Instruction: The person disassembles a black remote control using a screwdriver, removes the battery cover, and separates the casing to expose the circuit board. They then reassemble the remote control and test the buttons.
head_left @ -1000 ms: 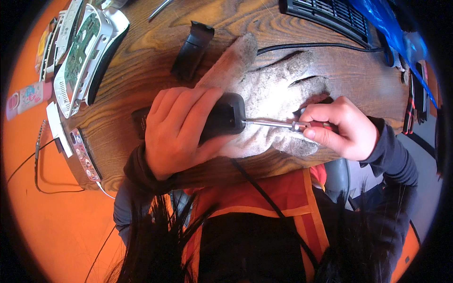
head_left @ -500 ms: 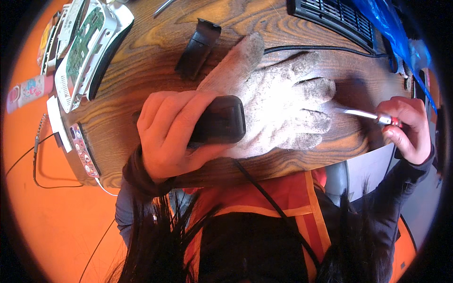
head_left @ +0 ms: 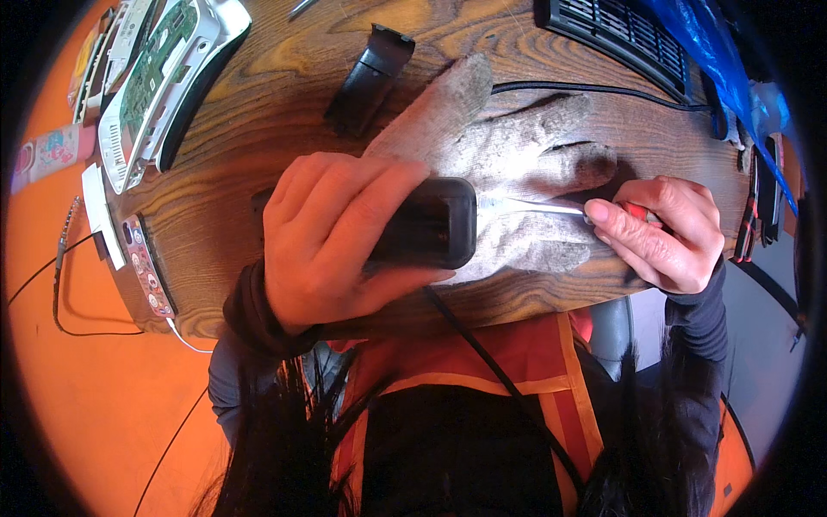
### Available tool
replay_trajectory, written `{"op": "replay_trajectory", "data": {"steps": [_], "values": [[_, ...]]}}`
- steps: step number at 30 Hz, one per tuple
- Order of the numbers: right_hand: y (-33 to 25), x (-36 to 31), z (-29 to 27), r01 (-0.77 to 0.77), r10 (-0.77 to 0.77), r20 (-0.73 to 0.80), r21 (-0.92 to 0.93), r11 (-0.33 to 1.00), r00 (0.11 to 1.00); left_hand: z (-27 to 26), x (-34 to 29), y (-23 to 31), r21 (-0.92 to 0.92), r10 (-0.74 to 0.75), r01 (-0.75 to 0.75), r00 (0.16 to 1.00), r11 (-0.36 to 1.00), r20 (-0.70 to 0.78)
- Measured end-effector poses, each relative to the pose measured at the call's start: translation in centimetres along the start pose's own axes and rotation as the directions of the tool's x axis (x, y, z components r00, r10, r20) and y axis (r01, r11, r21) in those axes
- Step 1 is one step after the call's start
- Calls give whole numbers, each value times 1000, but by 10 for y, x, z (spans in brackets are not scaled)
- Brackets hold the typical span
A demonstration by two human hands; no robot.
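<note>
Near edge of the counter [head_left: 280, 99]: left hand [head_left: 323, 228] is wrapping round a black casing [head_left: 466, 222]; right hand [head_left: 668, 233] is pinching a red-handled screwdriver [head_left: 551, 208], fingers closed in. Step in hand is probably tool work on the casing's right end; next move is likely calling for a steady casing and the tip lined up with that end. Casing is sitting in the left hand's grip, its end poking out toward the right hand. Tip is pointing left, just beside it; glare is hiding any contact. Dirty white glove [head_left: 508, 155] is lying underneath. Farther, a black cover piece [head_left: 370, 82] is lying beyond the left hand; a black grille [head_left: 616, 39] is sitting by the far right edge.
</note>
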State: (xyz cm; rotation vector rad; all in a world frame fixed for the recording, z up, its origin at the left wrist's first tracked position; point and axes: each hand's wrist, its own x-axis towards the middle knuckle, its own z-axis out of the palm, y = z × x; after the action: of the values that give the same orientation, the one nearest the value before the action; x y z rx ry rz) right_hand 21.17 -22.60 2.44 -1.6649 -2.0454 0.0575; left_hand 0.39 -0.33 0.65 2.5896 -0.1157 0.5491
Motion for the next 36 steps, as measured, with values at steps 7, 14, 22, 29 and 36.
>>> {"op": "replay_trajectory", "data": {"steps": [7, 14, 22, 29, 36], "values": [[-8, 9, -3, 41, -39, 17, -144, 989, 999, -1, 0, -1, -30, 5, -4, 999, 1000, 38], [2, 11, 2, 218, -239, -31, -310, 926, 971, 0, -1, -4, -40, 24, -21, 996, 999, 89], [-8, 10, 20, 35, -37, -33, -46, 998, 999, 2, -4, -8, 43, 32, -35, 996, 998, 81], [3, 11, 22, 105, -115, -28, -229, 968, 993, 3, -5, -7, -2, 64, -65, 989, 998, 133], [5, 15, 17, -94, 85, 162, 47, 994, 983, 4, -6, -7, 26, 94, -98, 988, 995, 120]]}}
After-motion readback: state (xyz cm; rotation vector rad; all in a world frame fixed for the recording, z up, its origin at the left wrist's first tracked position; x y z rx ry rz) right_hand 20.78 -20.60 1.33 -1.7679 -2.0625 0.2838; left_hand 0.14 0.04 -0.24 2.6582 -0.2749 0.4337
